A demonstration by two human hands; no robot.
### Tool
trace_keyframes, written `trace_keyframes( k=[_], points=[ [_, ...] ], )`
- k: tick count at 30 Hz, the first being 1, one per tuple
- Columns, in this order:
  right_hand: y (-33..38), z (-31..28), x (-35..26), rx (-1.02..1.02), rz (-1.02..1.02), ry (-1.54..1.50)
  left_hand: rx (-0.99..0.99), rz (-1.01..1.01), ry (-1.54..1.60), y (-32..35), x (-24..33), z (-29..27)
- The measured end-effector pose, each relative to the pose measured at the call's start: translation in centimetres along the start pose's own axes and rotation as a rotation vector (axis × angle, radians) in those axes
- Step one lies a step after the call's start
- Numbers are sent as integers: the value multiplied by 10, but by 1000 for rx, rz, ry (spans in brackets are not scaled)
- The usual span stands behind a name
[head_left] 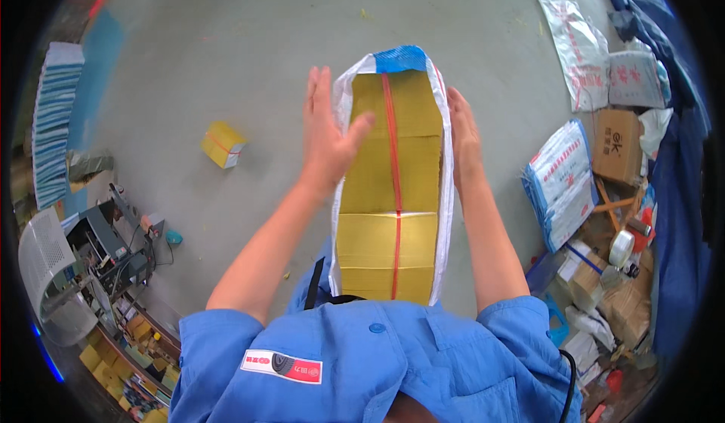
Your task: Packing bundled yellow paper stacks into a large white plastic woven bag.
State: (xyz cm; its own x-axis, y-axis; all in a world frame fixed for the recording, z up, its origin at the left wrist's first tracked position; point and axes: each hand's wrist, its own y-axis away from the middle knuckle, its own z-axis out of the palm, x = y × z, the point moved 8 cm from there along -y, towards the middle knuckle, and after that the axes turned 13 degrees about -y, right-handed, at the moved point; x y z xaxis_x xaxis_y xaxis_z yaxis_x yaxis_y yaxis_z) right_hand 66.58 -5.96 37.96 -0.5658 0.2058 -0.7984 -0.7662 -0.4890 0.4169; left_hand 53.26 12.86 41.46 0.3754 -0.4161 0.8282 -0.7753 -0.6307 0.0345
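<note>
In front of my body stands a white woven sack [445,219], its mouth wide and its far rim showing a blue patch [400,59]. Yellow cardboard boxes [366,174] fill it in a row, with a red strap [394,159] running along their tops. My left hand [330,132] is at the sack's left side, fingers stretched out and thumb over the rim. Along the right side lies my right hand [464,132], its fingers straight and flat near the sack wall. Neither hand grips the sack.
A small yellow box [223,145] with a red strap sits on the floor to the left. Folded white-and-blue sacks [560,185] and brown cartons [618,145] lie at the right. A dark machine [102,245] stands at the left, below a striped stack [57,125].
</note>
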Motion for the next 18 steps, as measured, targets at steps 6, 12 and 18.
trace_keyframes(
  k=[6,12,18],
  points=[
    [103,-49,-2,1,-151,280,-200,389,-715,91,80,32],
    [169,-34,26,-45,-31,515,-240,414,-766,92,77,34],
    [228,-73,27,83,128,618,-41,171,-412,135,43,-31]
  ],
)
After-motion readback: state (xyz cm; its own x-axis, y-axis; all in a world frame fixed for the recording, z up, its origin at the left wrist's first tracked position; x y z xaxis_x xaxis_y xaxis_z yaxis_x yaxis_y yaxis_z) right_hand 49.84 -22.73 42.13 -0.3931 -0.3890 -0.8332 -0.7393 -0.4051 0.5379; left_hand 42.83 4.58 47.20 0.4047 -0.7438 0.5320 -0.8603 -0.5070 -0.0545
